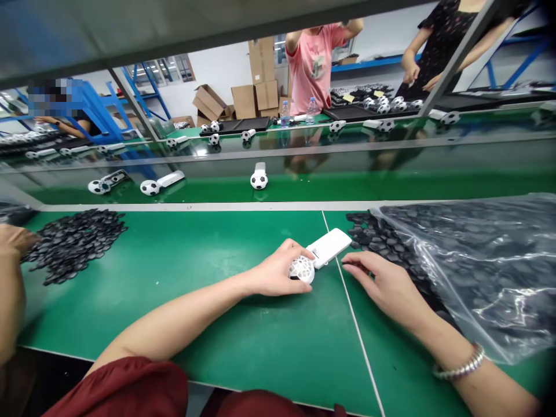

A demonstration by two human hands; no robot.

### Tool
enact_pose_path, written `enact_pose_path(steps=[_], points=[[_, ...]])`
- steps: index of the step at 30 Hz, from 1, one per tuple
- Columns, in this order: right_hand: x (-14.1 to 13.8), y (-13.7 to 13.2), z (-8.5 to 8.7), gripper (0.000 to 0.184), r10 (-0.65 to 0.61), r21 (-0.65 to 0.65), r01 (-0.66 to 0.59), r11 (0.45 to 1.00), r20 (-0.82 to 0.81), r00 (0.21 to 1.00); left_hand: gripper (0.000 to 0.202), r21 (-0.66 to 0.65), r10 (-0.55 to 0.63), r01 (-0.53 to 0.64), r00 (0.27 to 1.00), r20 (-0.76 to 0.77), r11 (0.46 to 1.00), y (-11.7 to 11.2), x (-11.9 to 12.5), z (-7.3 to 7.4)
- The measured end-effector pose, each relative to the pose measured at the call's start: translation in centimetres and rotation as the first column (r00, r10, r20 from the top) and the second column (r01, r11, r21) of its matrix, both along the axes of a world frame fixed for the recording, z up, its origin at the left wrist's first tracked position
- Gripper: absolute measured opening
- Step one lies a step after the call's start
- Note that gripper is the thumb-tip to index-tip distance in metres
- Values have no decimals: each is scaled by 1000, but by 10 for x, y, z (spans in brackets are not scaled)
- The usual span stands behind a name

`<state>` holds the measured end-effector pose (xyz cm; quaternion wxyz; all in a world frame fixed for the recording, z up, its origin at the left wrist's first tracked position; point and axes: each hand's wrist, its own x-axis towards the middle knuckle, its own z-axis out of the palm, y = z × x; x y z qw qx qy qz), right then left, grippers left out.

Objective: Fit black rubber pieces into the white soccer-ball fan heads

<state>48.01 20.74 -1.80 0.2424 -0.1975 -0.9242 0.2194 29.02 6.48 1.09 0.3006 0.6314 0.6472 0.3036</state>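
Observation:
My left hand (278, 271) is closed around the round white lattice head of a small hand-held fan (324, 250), whose flat white handle points away to the right on the green table (208, 324). My right hand (384, 284) rests just right of the fan, fingers curled toward a small black piece (347, 262) at the edge of a heap of black pieces (382, 240). I cannot tell if the fingertips grip it.
A clear plastic bag (482, 260) of black pieces lies at the right. Another black heap (76, 240) lies at the left beside another person's hand (15, 240). Finished football-patterned fans (259, 176) ride the conveyor beyond. People stand at the back.

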Motion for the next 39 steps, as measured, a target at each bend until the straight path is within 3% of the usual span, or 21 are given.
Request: enact_pose_path(steps=[3,7,12,18,25,28,39], points=[[-1,-8,4,15,39,-75,-40,996,-20,999,51,18,-37,38,999,-15,999,1,0,-1],[-1,-12,4,14,126,-67,-131,989,-68,990,52,42,-81,83,996,-47,996,1,2,0],[-1,-18,5,14,138,-132,-151,980,-107,985,51,64,-64,67,997,-50,996,0,5,0],[-5,-26,8,7,189,-292,-230,928,-162,969,47,53,-38,43,996,-79,998,-2,8,1],[-11,-29,5,5,285,-318,-336,886,-197,938,45,40,-17,23,990,-142,999,-1,15,3],[-13,-29,2,5,332,-265,-380,886,-209,920,44,46,-23,32,986,-168,998,-2,17,4],[-18,-27,-4,3,290,-269,-344,900,-218,932,31,104,37,-13,972,-232,995,0,26,3]])
